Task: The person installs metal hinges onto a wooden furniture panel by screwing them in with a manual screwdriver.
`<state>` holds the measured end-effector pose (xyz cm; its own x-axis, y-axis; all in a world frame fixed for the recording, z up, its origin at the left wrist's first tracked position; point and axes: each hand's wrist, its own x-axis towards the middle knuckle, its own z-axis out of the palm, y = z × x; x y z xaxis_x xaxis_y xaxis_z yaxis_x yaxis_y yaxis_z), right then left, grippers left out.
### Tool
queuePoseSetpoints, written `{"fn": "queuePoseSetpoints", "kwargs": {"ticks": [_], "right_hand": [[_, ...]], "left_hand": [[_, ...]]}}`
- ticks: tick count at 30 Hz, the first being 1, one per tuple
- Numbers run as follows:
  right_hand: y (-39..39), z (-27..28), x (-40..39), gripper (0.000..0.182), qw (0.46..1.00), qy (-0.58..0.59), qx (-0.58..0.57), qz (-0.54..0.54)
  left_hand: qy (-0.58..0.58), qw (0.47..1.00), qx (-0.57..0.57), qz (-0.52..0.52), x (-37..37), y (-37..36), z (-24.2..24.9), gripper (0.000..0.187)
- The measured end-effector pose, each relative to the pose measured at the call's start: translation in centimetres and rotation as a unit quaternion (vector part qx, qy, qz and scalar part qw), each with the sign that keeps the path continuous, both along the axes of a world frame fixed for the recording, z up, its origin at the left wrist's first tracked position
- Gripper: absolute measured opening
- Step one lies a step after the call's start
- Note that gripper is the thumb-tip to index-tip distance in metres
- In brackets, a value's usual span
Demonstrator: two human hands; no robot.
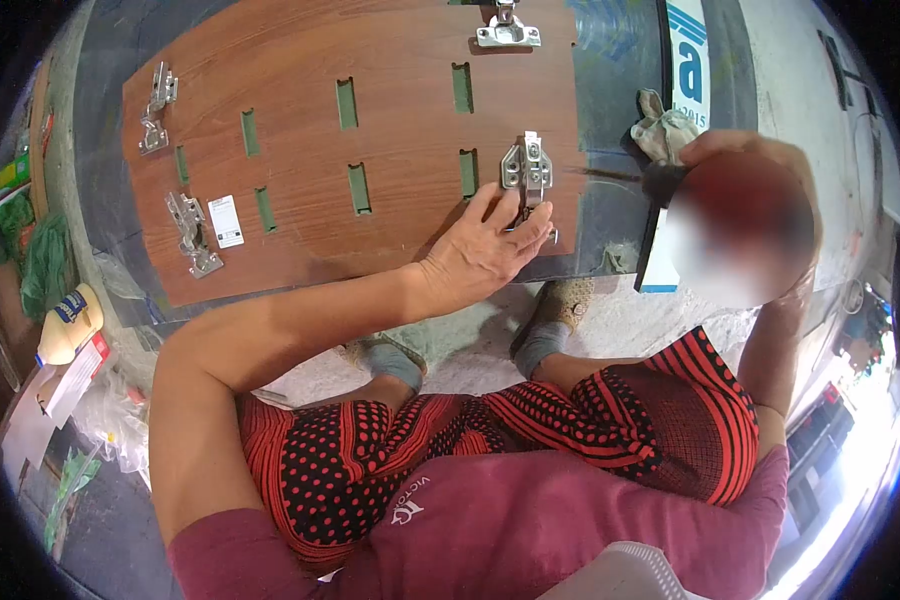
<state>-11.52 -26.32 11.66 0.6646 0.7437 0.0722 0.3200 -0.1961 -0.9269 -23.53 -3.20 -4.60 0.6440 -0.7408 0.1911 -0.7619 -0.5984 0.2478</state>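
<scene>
A flat, brown wood-look board [300, 150] with green slots lies on the desk [620, 70]. A shiny metal hinge [533, 165] lies at its right end, its narrow arm pointing away from the wearer, its near end touched by the left hand [485, 245]. A red tool [745, 215], partly blurred, is in the right hand [802, 170], its thin bit pointing toward the hinge.

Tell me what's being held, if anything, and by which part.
The right hand holds a blurred red tool, exact part unclear; the left hand steadies the hinge by its near end.
</scene>
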Motion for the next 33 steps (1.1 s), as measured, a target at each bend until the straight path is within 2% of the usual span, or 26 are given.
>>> {"fn": "queuePoseSetpoints", "kwargs": {"ticks": [4,8,10,12,16,19,21,22,25,27,28,30,33], "right_hand": [[0.7,0.4,-0.7,0.063,0.993,0.052,0.018,-0.104],[0.9,-0.6,-0.9,0.063,0.999,0.013,-0.011,-0.046],[1.2,-0.6,-1.0,0.061,0.998,0.018,-0.016,-0.051],[1.4,-0.4,-1.0,0.06,0.995,0.075,0.006,-0.067],[1.1,-0.1,-0.7,0.059,0.993,0.107,0.013,-0.052],[0.6,-0.2,-0.7,0.062,0.992,0.079,-0.039,-0.09],[0.0,-0.7,-0.4,0.063,0.99,-0.041,-0.093,-0.099],[0.2,-0.6,-0.4,0.063,0.99,-0.042,-0.093,-0.1],[0.8,-0.5,-0.1,0.065,0.992,0.024,-0.074,-0.096],[0.7,-0.3,0.7,0.062,0.999,0.027,-0.044,0.002],[0.6,-0.4,0.6,0.062,0.999,0.026,-0.044,0.003],[0.3,-1.1,0.3,0.057,0.995,0.101,0.003,0.021],[0.8,-0.8,-0.4,0.052,0.994,0.107,0.012,-0.032]], "left_hand": [[-0.008,0.999,0.047,-0.004,-0.3,-0.2,0.3,0.045],[0.016,1.0,-0.002,-0.012,0.0,-0.3,-0.3,0.045],[0.015,1.0,-0.021,-0.014,0.1,-0.2,-0.4,0.044],[0.011,0.999,-0.035,-0.016,0.1,-0.1,-0.6,0.043],[-0.008,0.999,-0.037,-0.012,0.2,-0.2,-0.8,0.042],[-0.019,0.999,-0.023,-0.021,0.2,-0.1,-0.7,0.042],[-0.029,0.999,-0.013,-0.025,0.2,-0.1,-0.6,0.042],[-0.03,0.999,-0.012,-0.026,0.2,-0.1,-0.6,0.042],[-0.033,0.999,-0.005,-0.024,0.2,0.0,-0.5,0.042],[-0.018,0.999,-0.009,-0.028,0.2,0.0,-0.5,0.042],[-0.018,0.999,-0.009,-0.027,0.2,0.0,-0.5,0.042],[-0.016,0.999,-0.021,-0.024,0.3,-0.1,-0.6,0.043],[-0.013,0.999,-0.022,-0.026,0.2,0.0,-0.5,0.043]]}}
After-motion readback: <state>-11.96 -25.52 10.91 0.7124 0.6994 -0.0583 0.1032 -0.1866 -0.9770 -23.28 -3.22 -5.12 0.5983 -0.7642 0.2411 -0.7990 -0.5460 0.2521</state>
